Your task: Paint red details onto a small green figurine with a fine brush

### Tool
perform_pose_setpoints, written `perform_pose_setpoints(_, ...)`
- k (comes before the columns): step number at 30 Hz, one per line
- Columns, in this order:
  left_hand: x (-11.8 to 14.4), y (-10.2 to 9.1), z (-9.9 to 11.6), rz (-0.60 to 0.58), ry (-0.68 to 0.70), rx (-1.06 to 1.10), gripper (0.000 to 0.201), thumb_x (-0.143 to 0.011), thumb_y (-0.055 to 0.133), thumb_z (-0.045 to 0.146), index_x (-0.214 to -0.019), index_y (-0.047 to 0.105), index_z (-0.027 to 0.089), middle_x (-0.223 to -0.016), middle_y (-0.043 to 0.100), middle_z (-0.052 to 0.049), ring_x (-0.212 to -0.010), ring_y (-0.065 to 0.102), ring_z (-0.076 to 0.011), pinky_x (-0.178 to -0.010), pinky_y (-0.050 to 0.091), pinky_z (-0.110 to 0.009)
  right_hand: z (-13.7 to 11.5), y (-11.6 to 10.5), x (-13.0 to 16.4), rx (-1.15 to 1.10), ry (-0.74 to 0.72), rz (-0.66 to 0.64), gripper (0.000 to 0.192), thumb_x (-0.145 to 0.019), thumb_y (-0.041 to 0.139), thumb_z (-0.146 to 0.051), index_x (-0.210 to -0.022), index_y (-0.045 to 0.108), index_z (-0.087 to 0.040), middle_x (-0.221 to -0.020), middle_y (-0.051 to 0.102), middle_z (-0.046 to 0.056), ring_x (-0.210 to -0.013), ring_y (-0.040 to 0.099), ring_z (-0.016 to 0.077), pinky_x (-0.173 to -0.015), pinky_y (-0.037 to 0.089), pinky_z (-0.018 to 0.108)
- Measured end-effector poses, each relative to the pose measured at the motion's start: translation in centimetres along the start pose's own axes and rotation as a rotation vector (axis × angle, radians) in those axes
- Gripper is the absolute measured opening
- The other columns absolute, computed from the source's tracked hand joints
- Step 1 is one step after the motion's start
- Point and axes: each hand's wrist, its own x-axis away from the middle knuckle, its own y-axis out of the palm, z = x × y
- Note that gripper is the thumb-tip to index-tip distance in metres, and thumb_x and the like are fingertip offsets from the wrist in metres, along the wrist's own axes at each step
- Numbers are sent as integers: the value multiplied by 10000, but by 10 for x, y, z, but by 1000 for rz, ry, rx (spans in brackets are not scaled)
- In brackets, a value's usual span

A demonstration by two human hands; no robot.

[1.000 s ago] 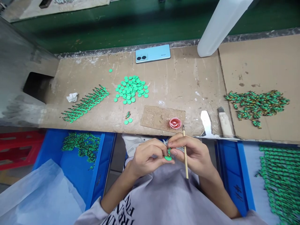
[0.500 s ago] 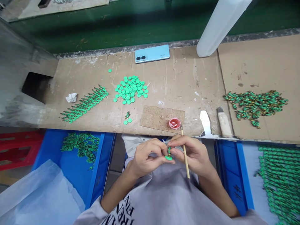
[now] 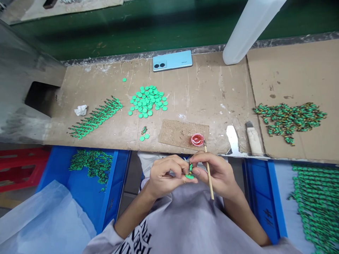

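Note:
Between my fingertips, just in front of the table edge, a tiny green and gold figure stands upright on a round green disc. My left hand is closed in a pinch on the disc. My right hand pinches the figure's other side, with a thin wooden paintbrush tucked in its fingers, tip pointing away from me. Near the brush tip, a small dish of red liquid sits on a cardboard piece. Two loose discs and a small figure lie left of it.
Loose green discs are piled mid-table, with rows of mounted figures farther left. A figure heap lies right. Behind are a blue phone and white post. Blue bins flank me; a scraper lies right.
The figure and its disc have risen very slightly and stand a little straighter between my fingers. Both hands keep nearly the same position and hold.

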Motion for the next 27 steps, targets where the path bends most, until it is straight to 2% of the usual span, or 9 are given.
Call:
perform_pose_setpoints(6,2,3,0,24,-42,41,453,-745,921,119,-689,476,179,-732,681,32,-637,676,-90,-632,596,-187,1,-1,1,2,-12,3,113,-999,699,-323,-1092,730,-266,-906,797,36,-749,761,176,-676,630,270)
perform_pose_setpoints(12,0,2,6,-20,28,-170,374,-804,890,167,-797,517,196,-761,690,24,-662,684,-106,-621,586,-199,2,-2,4,6,5,-2,153,-972,720,-264,-1123,734,-281,-974,814,36,-797,778,189,-721,643,283)
perform_pose_setpoints(16,-2,0,11,-65,77,-280,352,-851,854,192,-841,503,211,-767,698,21,-668,683,-115,-625,588,-212,3,-1,5,-18,4,-10,204,-979,699,-235,-1172,716,-301,-927,797,15,-750,751,171,-696,621,270)
perform_pose_setpoints(24,0,-2,13,-97,102,-301,333,-880,796,104,-848,485,216,-782,724,8,-682,695,-121,-664,591,-228,5,0,7,-56,-7,2,174,-981,693,-251,-1151,717,-281,-951,788,28,-767,742,177,-704,623,285)
perform_pose_setpoints(27,-1,-2,13,-108,105,-329,314,-897,768,92,-848,485,221,-783,727,14,-676,692,-117,-661,585,-227,5,1,6,-50,-15,-5,189,-987,681,-239,-1169,707,-279,-891,772,18,-740,731,173,-694,619,281)
